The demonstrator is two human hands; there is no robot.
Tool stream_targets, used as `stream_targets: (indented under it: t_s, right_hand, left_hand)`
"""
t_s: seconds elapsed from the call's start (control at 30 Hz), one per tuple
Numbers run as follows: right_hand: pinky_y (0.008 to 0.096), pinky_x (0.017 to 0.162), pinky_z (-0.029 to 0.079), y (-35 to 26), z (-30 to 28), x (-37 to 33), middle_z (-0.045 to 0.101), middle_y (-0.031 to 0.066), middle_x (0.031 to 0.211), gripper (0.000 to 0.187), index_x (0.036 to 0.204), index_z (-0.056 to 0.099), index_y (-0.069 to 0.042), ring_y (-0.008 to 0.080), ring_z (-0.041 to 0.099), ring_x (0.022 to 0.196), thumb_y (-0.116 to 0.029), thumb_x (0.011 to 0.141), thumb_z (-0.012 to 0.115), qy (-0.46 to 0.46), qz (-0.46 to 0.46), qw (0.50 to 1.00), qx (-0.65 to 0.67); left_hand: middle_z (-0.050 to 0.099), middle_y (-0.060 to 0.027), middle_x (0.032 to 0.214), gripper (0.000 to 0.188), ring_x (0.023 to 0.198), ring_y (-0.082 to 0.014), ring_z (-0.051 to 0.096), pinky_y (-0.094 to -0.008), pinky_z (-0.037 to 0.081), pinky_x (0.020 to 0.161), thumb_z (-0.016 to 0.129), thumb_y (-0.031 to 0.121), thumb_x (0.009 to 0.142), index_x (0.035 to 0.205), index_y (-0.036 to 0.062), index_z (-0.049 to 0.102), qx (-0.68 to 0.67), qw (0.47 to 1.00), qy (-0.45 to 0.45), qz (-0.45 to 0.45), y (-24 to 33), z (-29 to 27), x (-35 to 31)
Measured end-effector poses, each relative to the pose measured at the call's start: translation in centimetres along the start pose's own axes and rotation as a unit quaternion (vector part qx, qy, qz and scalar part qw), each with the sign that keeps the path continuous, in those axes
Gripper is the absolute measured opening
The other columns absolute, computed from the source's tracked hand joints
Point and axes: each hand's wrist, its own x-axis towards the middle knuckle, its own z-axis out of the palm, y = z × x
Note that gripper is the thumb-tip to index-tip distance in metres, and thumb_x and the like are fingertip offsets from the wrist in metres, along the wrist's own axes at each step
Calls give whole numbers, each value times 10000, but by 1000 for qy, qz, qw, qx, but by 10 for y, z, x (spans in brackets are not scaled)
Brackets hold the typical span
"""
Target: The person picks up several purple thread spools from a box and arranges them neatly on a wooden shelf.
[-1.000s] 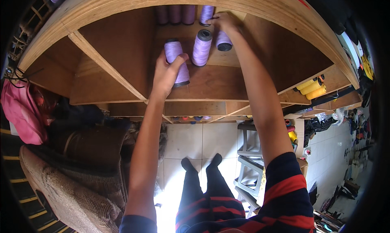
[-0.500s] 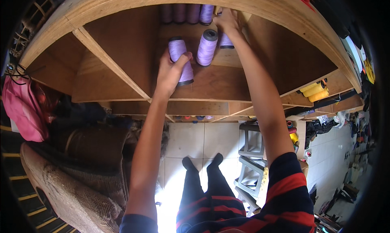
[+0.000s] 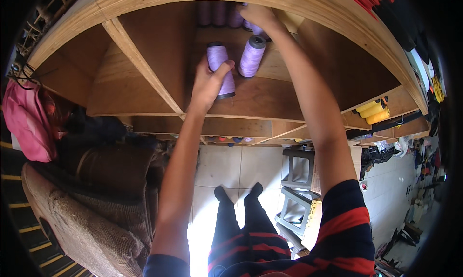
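Note:
My left hand [image 3: 208, 87] is closed round a lavender thread spool [image 3: 220, 67] with black ends, holding it slightly tilted in front of a wooden shelf compartment. Just right of it, a second lavender thread spool [image 3: 252, 57] stands on the shelf board, touched by neither hand. Deeper in, my right hand [image 3: 260, 17] has its fingers curled at the upper end of another lavender spool [image 3: 256, 30], which the hand and wrist partly hide. Beside those fingers, a row of purple thread spools [image 3: 219, 14] stands at the shaded back.
Wooden dividers [image 3: 144, 67] split the shelf unit. Yellow spools [image 3: 376, 112] lie in a compartment at right. Below are grey plastic stools [image 3: 296, 168] on a tiled floor [image 3: 219, 163]. Rolled brown material [image 3: 82, 219] and pink fabric [image 3: 29, 120] sit at left.
My right hand has moved left toward the back row, along with the spool under it. The left hand still holds its spool, now slightly further right in the picture.

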Motion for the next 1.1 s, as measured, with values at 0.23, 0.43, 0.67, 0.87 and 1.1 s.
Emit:
stream_targets:
  t_s: [0.23, 0.43, 0.67, 0.87, 1.1]
  right_hand:
    - [416, 748, 478, 13, -29, -12, 643, 214, 886, 255, 970, 632, -15, 324, 625, 841, -175, 772, 615, -52, 14, 994, 96]
    - [416, 720, 480, 22, -35, -27, 646, 218, 844, 206, 942, 643, -17, 315, 627, 810, -118, 772, 583, -63, 31, 992, 106]
    - [416, 690, 482, 25, -38, -40, 646, 217, 806, 187, 921, 640, -4, 317, 626, 765, -70, 770, 552, -89, 86, 989, 83]
    - [423, 705, 493, 11, -51, -54, 662, 207, 837, 236, 949, 642, -2, 341, 640, 777, -191, 812, 608, 13, 75, 991, 111]
    - [427, 775, 474, 9, -53, -91, 618, 199, 923, 373, 974, 587, -3, 364, 608, 872, -321, 814, 697, 246, 66, 963, 84]
  left_hand:
    - [622, -90, 902, 402, 743, -152, 605, -300, 502, 658, 689, 258, 807, 1101, 34, 532, -15, 1000, 3, -17, 6, 0, -2]
    - [598, -83, 873, 513, 677, -149, 602, -289, 508, 587, 712, 337, 819, 1167, 55, 463, -45, 998, 47, 22, 10, 4, -4]
    - [543, -63, 876, 461, 733, -144, 555, -293, 472, 688, 693, 359, 834, 1100, 41, 491, 22, 986, 127, 102, 7, 6, -5]
    - [542, -67, 886, 458, 748, -144, 552, -294, 481, 677, 696, 347, 832, 1103, 42, 490, 22, 986, 124, 106, 7, 5, -4]
    - [587, -56, 832, 374, 666, -139, 587, -282, 501, 625, 686, 279, 841, 1073, 74, 477, 10, 987, 121, 107, 4, 9, -2]
